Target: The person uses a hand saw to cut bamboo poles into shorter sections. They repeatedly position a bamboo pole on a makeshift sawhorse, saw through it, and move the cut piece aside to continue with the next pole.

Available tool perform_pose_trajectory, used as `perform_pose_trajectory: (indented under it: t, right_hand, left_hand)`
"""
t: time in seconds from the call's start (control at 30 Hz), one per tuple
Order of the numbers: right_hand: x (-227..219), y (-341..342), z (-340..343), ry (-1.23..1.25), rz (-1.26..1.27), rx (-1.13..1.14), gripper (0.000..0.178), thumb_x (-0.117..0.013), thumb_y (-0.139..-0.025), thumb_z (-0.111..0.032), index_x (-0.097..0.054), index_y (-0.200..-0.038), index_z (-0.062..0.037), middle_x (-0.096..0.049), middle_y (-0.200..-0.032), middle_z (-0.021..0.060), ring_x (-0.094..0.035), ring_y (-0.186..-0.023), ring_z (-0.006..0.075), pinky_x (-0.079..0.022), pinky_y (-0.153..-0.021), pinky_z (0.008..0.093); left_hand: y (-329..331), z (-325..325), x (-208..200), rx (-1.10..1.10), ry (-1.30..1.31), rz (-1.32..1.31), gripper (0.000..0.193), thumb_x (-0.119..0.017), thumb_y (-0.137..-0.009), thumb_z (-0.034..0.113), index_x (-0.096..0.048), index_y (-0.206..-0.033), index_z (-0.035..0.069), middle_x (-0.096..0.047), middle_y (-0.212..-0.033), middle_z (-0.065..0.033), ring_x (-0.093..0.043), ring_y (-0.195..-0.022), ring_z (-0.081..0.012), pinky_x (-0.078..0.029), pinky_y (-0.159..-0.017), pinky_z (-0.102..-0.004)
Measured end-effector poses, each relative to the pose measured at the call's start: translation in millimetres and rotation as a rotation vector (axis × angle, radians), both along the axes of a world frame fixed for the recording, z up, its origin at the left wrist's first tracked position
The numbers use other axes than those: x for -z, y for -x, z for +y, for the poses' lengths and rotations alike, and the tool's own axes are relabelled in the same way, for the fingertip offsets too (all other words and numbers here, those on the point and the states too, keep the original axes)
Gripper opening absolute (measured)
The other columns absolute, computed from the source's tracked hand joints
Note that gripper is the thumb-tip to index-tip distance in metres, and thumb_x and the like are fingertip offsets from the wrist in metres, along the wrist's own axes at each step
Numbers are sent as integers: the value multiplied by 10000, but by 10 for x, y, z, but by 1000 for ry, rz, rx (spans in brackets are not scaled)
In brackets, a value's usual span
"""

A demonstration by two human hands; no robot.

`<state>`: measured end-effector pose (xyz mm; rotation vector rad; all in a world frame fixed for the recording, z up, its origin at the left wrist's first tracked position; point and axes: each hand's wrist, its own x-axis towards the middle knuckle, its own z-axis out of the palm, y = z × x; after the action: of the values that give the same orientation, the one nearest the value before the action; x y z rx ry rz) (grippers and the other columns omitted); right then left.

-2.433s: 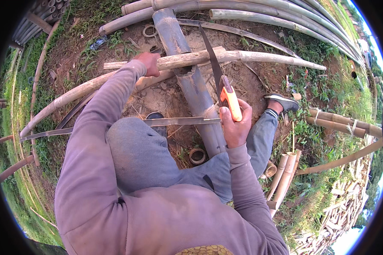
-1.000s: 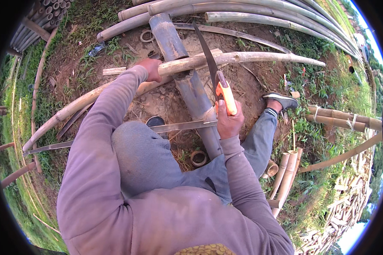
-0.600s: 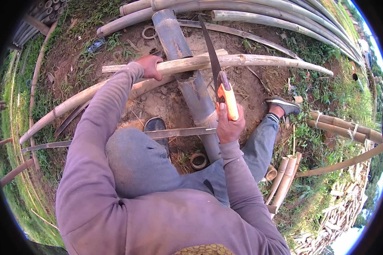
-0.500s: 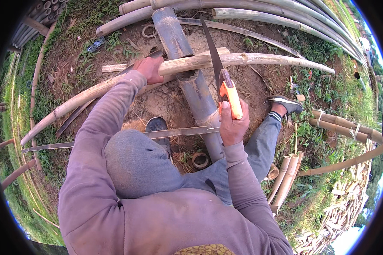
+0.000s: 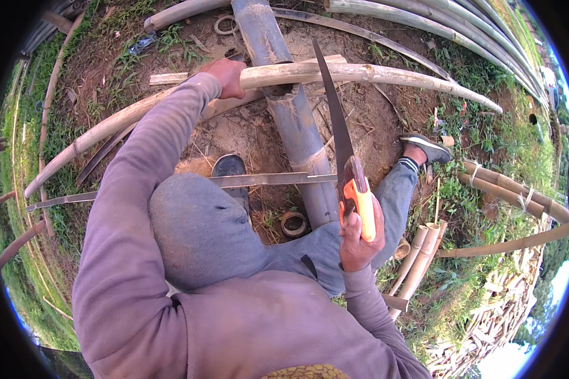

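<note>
My left hand (image 5: 226, 77) is wrapped over a pale bamboo pole (image 5: 278, 75), which lies across a thick grey bamboo trunk (image 5: 295, 129) cut with a notch. In my right hand (image 5: 362, 237) is a handsaw (image 5: 338, 120), gripped by its orange and dark handle. Its long dark blade points away from me and crosses over the pole just right of the trunk. Whether the teeth touch the pole I cannot tell. Nearer to me, a flat split bamboo strip (image 5: 265, 180) crosses the trunk.
Several long bamboo poles (image 5: 411, 28) lie at the back right. Tied bamboo (image 5: 512, 192) and short upright pieces (image 5: 420, 252) are at the right. A bamboo ring (image 5: 294, 224) lies by the trunk's near end. My shod foot (image 5: 427, 148) rests right of the trunk.
My right hand has drawn the saw back toward my body and slightly right, so less of the blade reaches past the pole. My left hand keeps its grip.
</note>
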<state>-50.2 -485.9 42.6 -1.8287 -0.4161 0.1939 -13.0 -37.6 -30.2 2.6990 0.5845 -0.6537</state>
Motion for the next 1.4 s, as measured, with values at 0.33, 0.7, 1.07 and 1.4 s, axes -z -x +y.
perform_pose_trajectory:
  t: [0.33,0.7,1.07,1.4]
  right_hand:
    - [218,-523,702,40,-269,0,464,-723,-1016,-114,-600,-1420,78,-729,-1292,206,-729,-1139,238,-574,-983,368]
    - [332,-1155,1305,-45,-79,-15,436,-742,-996,-110,-636,-1387,52,-745,-1229,189,-741,-1089,241,-570,-950,357]
    - [224,-71,-48,13,-105,-38,497,-689,-1035,-120,-549,-1451,112,-715,-1320,241,-734,-1161,261,-584,-996,372]
    - [353,-915,1049,-61,-138,-28,438,-732,-1004,-100,-625,-1399,54,-732,-1282,185,-727,-1142,233,-568,-980,351]
  left_hand:
    - [5,131,145,-4,133,-32,576,-833,-697,357,-744,-1209,107,-774,-1143,-182,-727,-1103,-391,-566,-980,-478]
    - [-101,102,137,-59,294,17,517,-820,-722,294,-756,-1197,100,-797,-965,-132,-776,-889,-295,-595,-861,-408]
    - [-101,301,377,-101,601,74,378,-803,-734,143,-717,-1075,7,-736,-793,-96,-709,-646,-181,-595,-633,-350]
    - [77,-338,254,-68,-126,-237,537,-808,-833,356,-589,-1263,119,-751,-1168,-186,-730,-1121,-417,-564,-973,-527]
